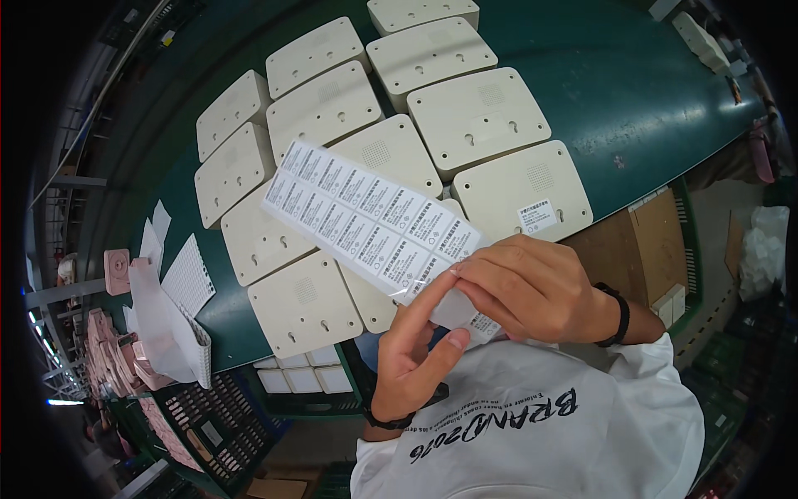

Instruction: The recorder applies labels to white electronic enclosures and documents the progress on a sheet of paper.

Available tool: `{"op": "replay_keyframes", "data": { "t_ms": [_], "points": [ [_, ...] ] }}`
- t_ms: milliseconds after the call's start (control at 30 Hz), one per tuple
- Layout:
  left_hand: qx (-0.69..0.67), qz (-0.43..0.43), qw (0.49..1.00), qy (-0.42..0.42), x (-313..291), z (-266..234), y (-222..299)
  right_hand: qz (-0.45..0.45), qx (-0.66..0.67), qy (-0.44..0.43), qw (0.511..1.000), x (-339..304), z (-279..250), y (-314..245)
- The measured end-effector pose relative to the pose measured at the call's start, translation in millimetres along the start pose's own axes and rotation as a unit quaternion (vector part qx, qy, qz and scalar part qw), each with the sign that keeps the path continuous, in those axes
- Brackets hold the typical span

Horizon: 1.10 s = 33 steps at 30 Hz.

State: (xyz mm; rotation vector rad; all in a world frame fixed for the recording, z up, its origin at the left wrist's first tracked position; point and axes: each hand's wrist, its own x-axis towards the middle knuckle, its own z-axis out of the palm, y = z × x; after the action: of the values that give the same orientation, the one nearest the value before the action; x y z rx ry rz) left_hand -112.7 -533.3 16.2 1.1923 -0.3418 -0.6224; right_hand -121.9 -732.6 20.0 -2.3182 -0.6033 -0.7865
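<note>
A white sheet of printed labels (366, 212) slants over the boxes in front of me. My left hand (420, 353) grips its near end, with the thumb below and the fingers behind it. My right hand (540, 287) is closed at the same end, fingertips pinched together at the sheet's edge; whether a loose label is between them is hidden. Beneath the sheet stand several cream plastic housings (478, 116) with screw holes and keyhole slots. The nearest right housing (507, 183) carries a white label (536, 215) near its corner.
Backing papers (179, 274) and a pink device (116, 271) lie at the green table's (657, 108) left end. Below are a dark crate (212, 424) and a crate of white-topped pieces (307, 380). A cardboard box (644, 241) is at right.
</note>
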Motion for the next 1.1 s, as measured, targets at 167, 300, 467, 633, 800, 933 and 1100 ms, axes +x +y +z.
{"op": "replay_keyframes", "data": {
  "t_ms": [167, 300, 467, 633, 800, 933, 1100],
  "points": [
    [-0.007, -0.01, 0.999, 0.029, -4, 8, -1, -0.031, -0.038, -0.006, 0.999, -6, -2, -2],
    [0.028, 0.033, 0.998, 0.047, -2, 14, -2, -0.038, -0.097, 0.022, 0.994, -9, 7, -5],
    [0.085, 0.046, 0.994, 0.057, 0, 19, -2, -0.031, -0.128, 0.088, 0.987, -13, 17, -4],
    [0.2, 0.034, 0.974, 0.102, -4, 35, 7, -0.019, -0.112, 0.114, 0.987, -22, 14, -2],
    [0.264, 0.007, 0.96, 0.095, -6, 55, 12, -0.001, -0.081, 0.114, 0.99, -30, 11, 0],
    [0.297, -0.003, 0.949, 0.103, -3, 59, 11, -0.018, -0.056, 0.146, 0.988, -32, 13, 9],
    [0.278, 0.0, 0.958, 0.073, -1, 60, 12, -0.016, -0.067, 0.151, 0.986, -35, 17, 12]
  ]
}}
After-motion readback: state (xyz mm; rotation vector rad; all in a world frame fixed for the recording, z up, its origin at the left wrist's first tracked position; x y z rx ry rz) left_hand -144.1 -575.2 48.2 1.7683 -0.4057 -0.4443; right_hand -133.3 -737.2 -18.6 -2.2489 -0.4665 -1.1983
